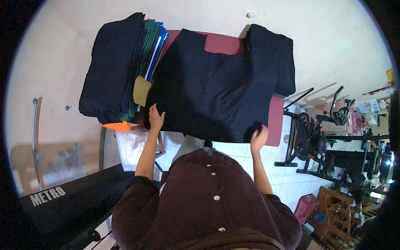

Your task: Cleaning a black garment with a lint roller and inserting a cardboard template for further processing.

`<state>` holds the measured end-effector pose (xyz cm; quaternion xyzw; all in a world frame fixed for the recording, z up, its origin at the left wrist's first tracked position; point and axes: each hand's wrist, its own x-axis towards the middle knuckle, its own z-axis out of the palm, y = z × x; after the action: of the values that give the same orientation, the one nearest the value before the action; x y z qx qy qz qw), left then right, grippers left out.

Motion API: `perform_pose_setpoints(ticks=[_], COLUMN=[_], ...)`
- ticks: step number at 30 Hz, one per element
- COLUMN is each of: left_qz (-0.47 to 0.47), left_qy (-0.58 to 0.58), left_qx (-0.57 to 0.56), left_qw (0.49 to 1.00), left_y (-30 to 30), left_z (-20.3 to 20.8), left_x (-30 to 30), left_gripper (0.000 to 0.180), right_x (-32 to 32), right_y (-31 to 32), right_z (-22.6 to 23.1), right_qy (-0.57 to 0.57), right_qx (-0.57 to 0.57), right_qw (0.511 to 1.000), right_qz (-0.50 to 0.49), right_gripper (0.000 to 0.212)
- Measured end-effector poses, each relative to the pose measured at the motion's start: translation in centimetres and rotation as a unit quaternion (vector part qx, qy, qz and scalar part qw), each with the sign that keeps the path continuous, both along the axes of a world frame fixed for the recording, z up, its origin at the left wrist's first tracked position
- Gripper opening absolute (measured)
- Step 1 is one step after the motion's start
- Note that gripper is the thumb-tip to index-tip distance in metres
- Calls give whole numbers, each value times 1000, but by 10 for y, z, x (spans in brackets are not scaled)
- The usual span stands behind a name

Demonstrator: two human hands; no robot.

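Observation:
A large black cloth [208,87] is spread over the maroon table [275,121], its near edge hanging over the front. It looks like a cut garment piece with a squared notch at its far side. My left hand [156,118] rests at the cloth's near left corner, thumb and fingers apart. At the near right corner, my right hand [259,138] touches the edge with its fingers spread. Left of the cloth stands a tall stack of folded dark fabric [110,66], with green, blue and white layers showing. Another dark folded pile [285,62] sits at the far right, partly under the cloth.
A tan piece [142,90] lies against the left stack, and something orange [116,126] shows beneath it. A plastic-wrapped bundle [131,146] is below the table's left end. Exercise bike [310,137] and pink basket [306,207] stand right; a black treadmill [75,204] lies left.

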<state>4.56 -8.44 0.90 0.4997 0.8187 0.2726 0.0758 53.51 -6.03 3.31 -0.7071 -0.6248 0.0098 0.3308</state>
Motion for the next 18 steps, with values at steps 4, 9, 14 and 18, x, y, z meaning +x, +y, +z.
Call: perform_pose_setpoints(ticks=[4, 9, 14, 18], left_qz=[2, -166, -210, -84], left_qy=[-129, -294, -162, 10], left_qx=[-76, -197, -248, -294], left_qw=[989, 921, 932, 952], left_y=[-4, -98, -146, -109], left_z=[-24, -31, 0, 4], left_x=[-17, -87, -68, -48], left_gripper=[51, 42, 34, 30], right_x=[-40, -11, -5, -25], right_y=[14, -9, -15, 5], right_z=[0, -33, -35, -34], right_qy=[-119, -180, -188, -167], right_qx=[-120, -203, -209, -188], right_qw=[981, 962, 960, 967], right_qz=[90, 13, 12, -27], right_gripper=[54, 59, 58, 55])
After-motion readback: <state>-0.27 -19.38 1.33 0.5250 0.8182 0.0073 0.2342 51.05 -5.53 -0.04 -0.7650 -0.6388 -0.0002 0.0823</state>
